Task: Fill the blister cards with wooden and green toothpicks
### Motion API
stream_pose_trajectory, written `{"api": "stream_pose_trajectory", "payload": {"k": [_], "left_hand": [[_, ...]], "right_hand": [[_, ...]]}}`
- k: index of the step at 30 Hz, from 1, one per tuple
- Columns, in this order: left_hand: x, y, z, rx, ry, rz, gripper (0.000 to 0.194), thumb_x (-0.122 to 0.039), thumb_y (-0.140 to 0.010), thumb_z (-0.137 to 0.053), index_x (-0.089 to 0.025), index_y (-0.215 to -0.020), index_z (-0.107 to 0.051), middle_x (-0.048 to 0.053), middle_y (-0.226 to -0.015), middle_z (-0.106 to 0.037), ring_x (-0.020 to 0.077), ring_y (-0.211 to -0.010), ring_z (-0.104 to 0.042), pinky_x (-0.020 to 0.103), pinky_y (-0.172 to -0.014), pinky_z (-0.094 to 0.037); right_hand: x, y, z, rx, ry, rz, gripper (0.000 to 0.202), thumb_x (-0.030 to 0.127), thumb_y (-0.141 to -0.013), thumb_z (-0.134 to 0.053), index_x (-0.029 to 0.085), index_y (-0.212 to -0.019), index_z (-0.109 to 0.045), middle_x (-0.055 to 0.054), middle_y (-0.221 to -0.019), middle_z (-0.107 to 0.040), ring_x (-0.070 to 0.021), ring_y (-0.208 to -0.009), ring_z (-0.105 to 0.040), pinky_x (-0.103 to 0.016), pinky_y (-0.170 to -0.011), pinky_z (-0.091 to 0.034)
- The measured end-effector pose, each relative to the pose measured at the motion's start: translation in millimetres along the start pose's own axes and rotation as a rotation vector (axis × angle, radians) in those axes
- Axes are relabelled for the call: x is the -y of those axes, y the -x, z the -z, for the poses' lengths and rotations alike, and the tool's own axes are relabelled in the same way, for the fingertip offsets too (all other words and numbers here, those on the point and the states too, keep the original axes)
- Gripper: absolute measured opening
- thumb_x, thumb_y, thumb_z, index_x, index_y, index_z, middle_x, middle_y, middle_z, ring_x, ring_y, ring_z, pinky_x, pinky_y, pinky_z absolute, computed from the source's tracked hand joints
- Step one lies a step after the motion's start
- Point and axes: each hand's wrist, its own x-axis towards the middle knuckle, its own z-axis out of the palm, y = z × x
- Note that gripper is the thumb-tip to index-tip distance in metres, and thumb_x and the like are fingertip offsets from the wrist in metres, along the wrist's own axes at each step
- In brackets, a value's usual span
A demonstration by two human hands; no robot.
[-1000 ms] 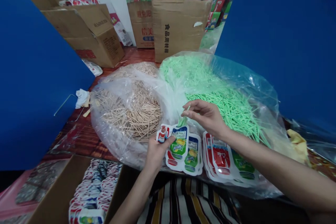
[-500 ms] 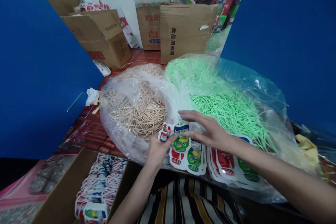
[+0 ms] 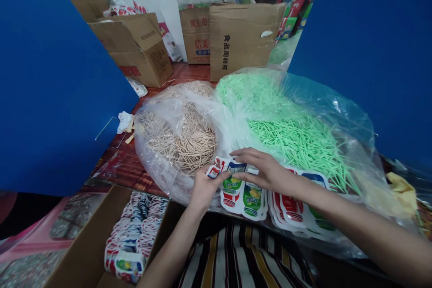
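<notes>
My left hand (image 3: 206,187) pinches a bottle-shaped printed packet (image 3: 232,179) between thumb and fingers. Over the packet's right part reaches my right hand (image 3: 258,168), its thumb and fingers touching the packet. Just below lies a stack of red and green packets (image 3: 251,200) at the table's front edge. A second stack (image 3: 292,207) sits beside it, partly under my right forearm. Beyond my hands are an open plastic bag of thin beige sticks (image 3: 195,144) and one of bright green sticks (image 3: 297,139).
An open carton (image 3: 84,234) at lower left holds rows of packets (image 3: 130,234). Cardboard boxes (image 3: 246,40) stand at the back. Blue panels (image 3: 50,90) flank the table (image 3: 123,166). Crumpled white paper (image 3: 124,121) and a bent wire lie at the left.
The whole view has shifted slightly to the right. My right hand has closed in on the held packet, its fingers now covering more of it.
</notes>
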Motion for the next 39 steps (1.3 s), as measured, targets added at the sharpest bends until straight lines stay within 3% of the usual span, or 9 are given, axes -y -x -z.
{"api": "stream_pose_trajectory", "payload": {"k": [5,9,13,24,28,33,36,39], "left_hand": [[-4,3,-2.1,0.02,0.086,-0.004,0.026,-0.026,-0.062,-0.077,-0.013,-0.084,-0.071,0.006,-0.084,-0.074,0.0184,-0.076,-0.066,0.03,-0.075,-0.051],[-7,7,-3.3,0.089,0.177,0.043,0.033,-0.028,-0.065,-0.076,-0.012,-0.092,-0.069,0.008,-0.088,-0.073,0.0215,-0.079,-0.068,0.035,-0.077,-0.053],[-5,8,0.9,0.093,0.188,0.066,0.036,-0.029,-0.064,-0.077,-0.013,-0.095,-0.067,0.008,-0.086,-0.074,0.02,-0.073,-0.068,0.035,-0.073,-0.054],[-4,11,-1.4,-0.024,0.163,-0.002,0.03,-0.021,-0.058,-0.08,-0.014,-0.085,-0.069,0.004,-0.081,-0.075,0.0195,-0.068,-0.069,0.033,-0.069,-0.056],[-9,15,-6.2,0.032,0.095,-0.01,0.026,-0.02,-0.061,-0.079,-0.013,-0.084,-0.069,0.005,-0.081,-0.075,0.0182,-0.071,-0.069,0.03,-0.07,-0.055],[-13,23,-26.1,0.145,0.032,0.117,0.028,-0.019,-0.056,-0.081,-0.011,-0.08,-0.069,0.007,-0.077,-0.075,0.0204,-0.066,-0.069,0.032,-0.065,-0.057],[-11,30,-43.2,0.159,0.017,0.126,0.028,-0.02,-0.055,-0.081,-0.011,-0.079,-0.07,0.008,-0.075,-0.075,0.0209,-0.064,-0.069,0.032,-0.063,-0.057],[-9,36,-65.2,0.211,-0.023,0.129,0.029,-0.021,-0.055,-0.082,-0.012,-0.08,-0.071,0.007,-0.078,-0.075,0.021,-0.067,-0.069,0.032,-0.065,-0.057]], "right_hand": [[5,2,-9,-0.108,-0.396,-0.363,0.057,0.036,-0.072,-0.073,0.02,-0.119,-0.047,-0.006,-0.1,-0.066,-0.0179,-0.085,-0.065,-0.033,-0.073,-0.055],[3,4,-21,-0.024,-0.66,-0.532,0.033,0.042,-0.076,-0.067,0.015,-0.095,-0.062,-0.005,-0.088,-0.07,-0.0185,-0.08,-0.067,-0.034,-0.072,-0.055],[0,11,-24,-0.057,-0.682,-0.618,0.032,0.045,-0.077,-0.064,0.014,-0.085,-0.064,-0.005,-0.083,-0.072,-0.0203,-0.075,-0.068,-0.036,-0.068,-0.057],[11,21,-26,-0.244,-0.727,-0.559,0.029,0.037,-0.071,-0.072,0.016,-0.089,-0.065,-0.003,-0.083,-0.07,-0.0178,-0.075,-0.066,-0.031,-0.069,-0.055],[19,35,-21,-0.233,-0.778,-0.541,0.032,0.034,-0.067,-0.076,0.016,-0.091,-0.064,-0.001,-0.084,-0.069,-0.0186,-0.08,-0.065,-0.033,-0.074,-0.054],[31,60,-13,-0.455,-0.682,-0.566,0.029,0.03,-0.068,-0.075,0.017,-0.09,-0.063,-0.001,-0.083,-0.068,-0.0177,-0.078,-0.064,-0.03,-0.07,-0.054],[41,77,-4,-0.561,-0.733,-0.557,0.049,0.025,-0.066,-0.077,0.019,-0.11,-0.057,-0.001,-0.083,-0.068,-0.0173,-0.074,-0.065,-0.028,-0.065,-0.055],[50,99,8,-0.659,-0.727,-0.575,0.075,0.025,-0.069,-0.075,0.024,-0.134,-0.037,-0.002,-0.082,-0.068,-0.0184,-0.069,-0.066,-0.03,-0.06,-0.057]]}}
